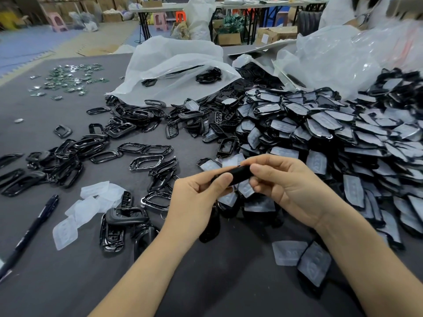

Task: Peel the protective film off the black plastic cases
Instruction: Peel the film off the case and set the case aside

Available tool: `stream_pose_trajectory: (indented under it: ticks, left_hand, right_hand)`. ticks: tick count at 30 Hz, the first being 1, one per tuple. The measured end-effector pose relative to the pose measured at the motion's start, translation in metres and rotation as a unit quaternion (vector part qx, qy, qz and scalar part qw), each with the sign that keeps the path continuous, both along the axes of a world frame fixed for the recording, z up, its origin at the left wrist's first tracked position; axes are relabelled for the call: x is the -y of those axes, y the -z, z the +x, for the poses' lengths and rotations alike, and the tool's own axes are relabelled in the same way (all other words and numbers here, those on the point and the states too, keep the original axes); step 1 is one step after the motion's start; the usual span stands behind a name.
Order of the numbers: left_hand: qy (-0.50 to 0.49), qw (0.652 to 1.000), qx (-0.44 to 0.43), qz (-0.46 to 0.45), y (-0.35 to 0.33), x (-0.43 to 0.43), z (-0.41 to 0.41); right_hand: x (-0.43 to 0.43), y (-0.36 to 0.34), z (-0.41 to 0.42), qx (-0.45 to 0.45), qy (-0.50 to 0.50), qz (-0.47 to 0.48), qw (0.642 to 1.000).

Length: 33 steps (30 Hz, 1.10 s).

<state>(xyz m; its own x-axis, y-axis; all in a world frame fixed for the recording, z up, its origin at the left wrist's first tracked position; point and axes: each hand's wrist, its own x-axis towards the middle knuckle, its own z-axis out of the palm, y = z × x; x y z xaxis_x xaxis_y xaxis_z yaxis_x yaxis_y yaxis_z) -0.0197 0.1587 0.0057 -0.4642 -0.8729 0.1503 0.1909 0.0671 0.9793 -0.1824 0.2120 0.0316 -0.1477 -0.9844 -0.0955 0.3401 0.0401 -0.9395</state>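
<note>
Left hand (196, 194) and right hand (287, 183) each pinch an end of one black case (240, 175) above the worktop (206, 284). The case is probably light, stiff and slippery, and its thin film is best lifted at a corner. A heap of film-covered cases (332, 138) crowds the right. Peeled films (91, 202), bare frames (137, 152) and a pen (34, 225) lie to the left.

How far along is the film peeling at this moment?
Done: a few peeled films lie loose at left. In hand: the left hand and right hand pinch one black case. Left: the big pile of film-covered cases at right, so most remains.
</note>
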Motion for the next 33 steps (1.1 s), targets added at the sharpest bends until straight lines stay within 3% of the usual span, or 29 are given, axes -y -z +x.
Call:
stream_pose_trajectory:
  ticks: [3,7,15,24,33]
  left_hand:
    - [0.030,0.990,-0.052,0.124,-0.001,-0.003,-0.001]
    - [0.056,0.978,-0.069,0.190,-0.005,-0.002,0.001]
    - [0.068,0.979,-0.040,0.186,-0.011,-0.001,0.005]
    - [0.083,0.968,-0.055,0.231,-0.009,0.000,0.004]
    - [0.087,0.976,-0.062,0.191,-0.005,0.004,0.005]
  right_hand:
    - [0.000,0.002,0.001,-0.050,-0.010,0.011,0.999]
    - [0.000,0.001,0.002,-0.055,-0.025,0.015,0.998]
    - [-0.003,0.000,0.003,-0.066,-0.024,0.023,0.997]
    - [0.001,0.001,0.002,0.012,-0.032,0.041,0.999]
    - [0.003,-0.001,-0.003,0.068,-0.061,0.083,0.992]
